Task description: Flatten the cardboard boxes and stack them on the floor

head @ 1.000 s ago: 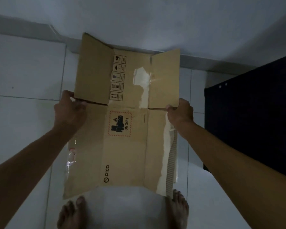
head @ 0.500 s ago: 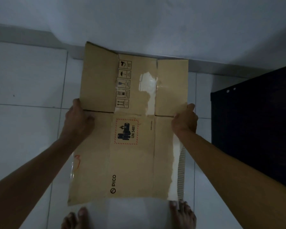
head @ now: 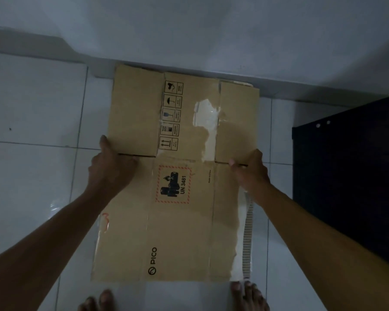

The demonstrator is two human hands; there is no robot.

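white tiled floor [head: 32,176], dim. flattened cardboard box [head: 177,232] held over it by the far wall; left hand [head: 110,171] and right hand [head: 249,173] fingers clench side edges, likely steadying it for laying down.

Brown box [head: 130,232], plain tan all over — black print on it: PICO logo [head: 152,261] low down, a column of black-outlined handling symbols [head: 171,115] up top. In the middle, a label [head: 173,184] with a red-and-white hatched border, black battery drawing, black "UN 3481". A whitish patch [head: 206,117] where the brown skin is torn off, running down in a pale strip. The right edge [head: 243,243] is torn too — white, with a pale ribbed strip showing. A small red scrawl [head: 105,217] by the left edge. Floor [head: 32,104] is white tile with thin dark grout lines; wall [head: 211,30] pale grey. To the right, a cabinet [head: 350,180], near black.
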